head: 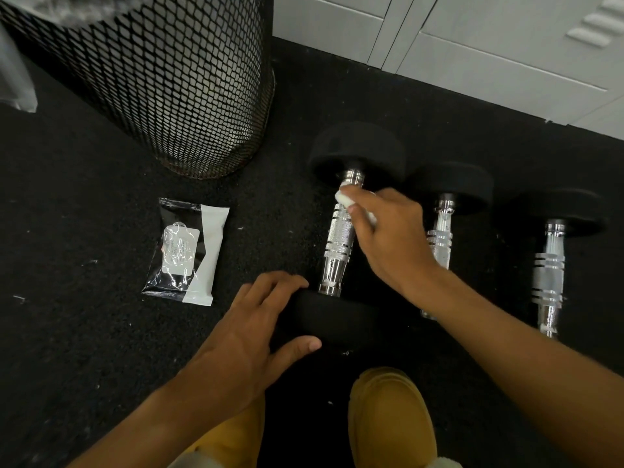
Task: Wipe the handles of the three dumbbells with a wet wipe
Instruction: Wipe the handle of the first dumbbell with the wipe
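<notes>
a black mesh bin (162,89) stood well beyond the fingers. three dumbbells lay side by side on the dark floor (84,332). the left hand (243,342) spread its fingers over the near weight of the left dumbbell (339,243). the right hand (388,238) pinched a wet wipe (344,195) against that handle's far end. a wipe packet (187,251) lay left of both hands.

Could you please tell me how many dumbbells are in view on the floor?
3. The left dumbbell lies under both hands, the middle dumbbell sits partly behind the right forearm, and the right dumbbell is beside it.
</notes>
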